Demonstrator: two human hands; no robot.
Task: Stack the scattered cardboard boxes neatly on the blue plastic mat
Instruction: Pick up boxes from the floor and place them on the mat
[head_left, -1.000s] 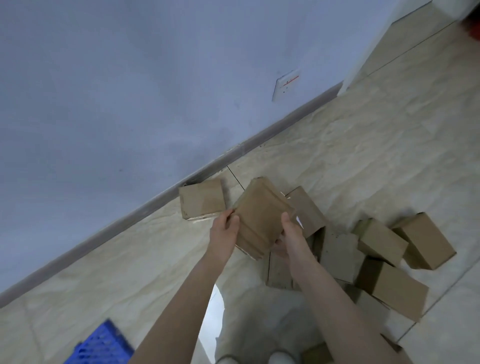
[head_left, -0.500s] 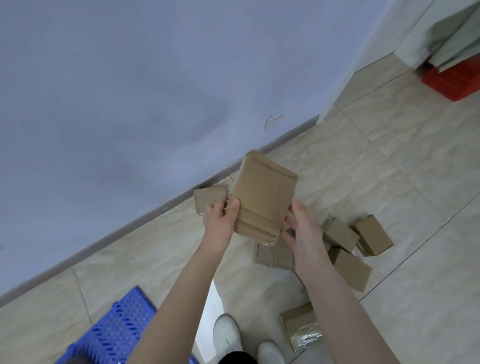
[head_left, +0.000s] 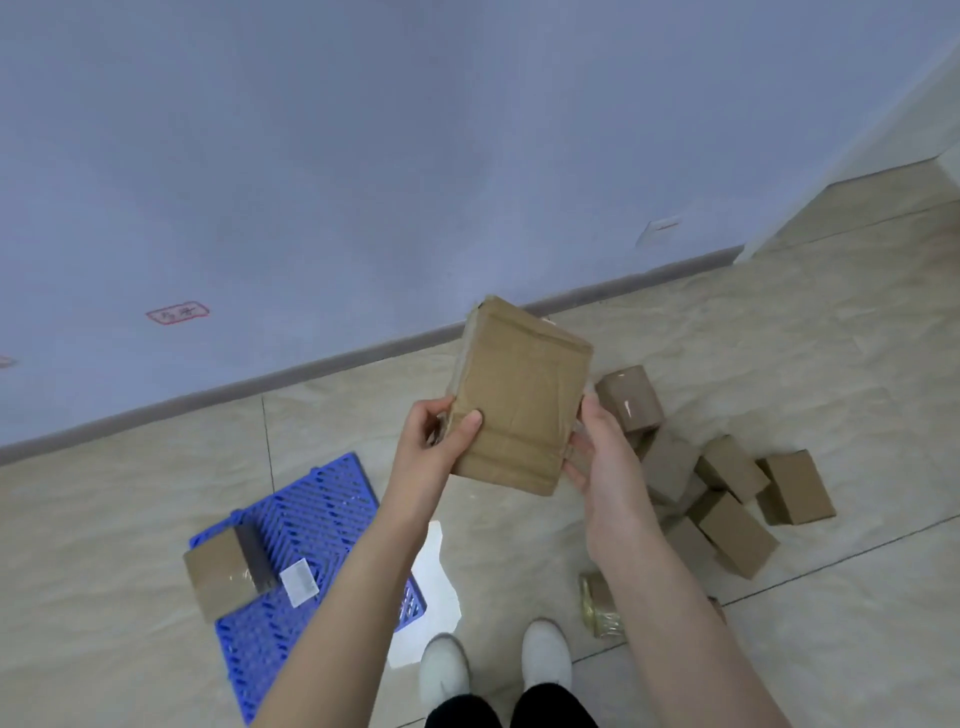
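Left hand (head_left: 436, 441) pinches the cardboard box (head_left: 519, 395) near its lower left corner, thumb on the face, fingers behind. The right hand (head_left: 602, 457) steadies the right edge with loosely spread fingers, not clamped as far as I can tell. I hold it raised and tilted above the floor (head_left: 130, 519), between the blue plastic mat (head_left: 311, 509), where a lone box (head_left: 218, 571) overhangs the left edge, and the scattered boxes (head_left: 727, 499). My worry is that the corner pinch could let it swing or drop, and stacking on that overhanging box would give a crooked pile.

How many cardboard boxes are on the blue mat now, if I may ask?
1: a taped box overhanging the left edge of the blue mat. The left forearm may hide more.
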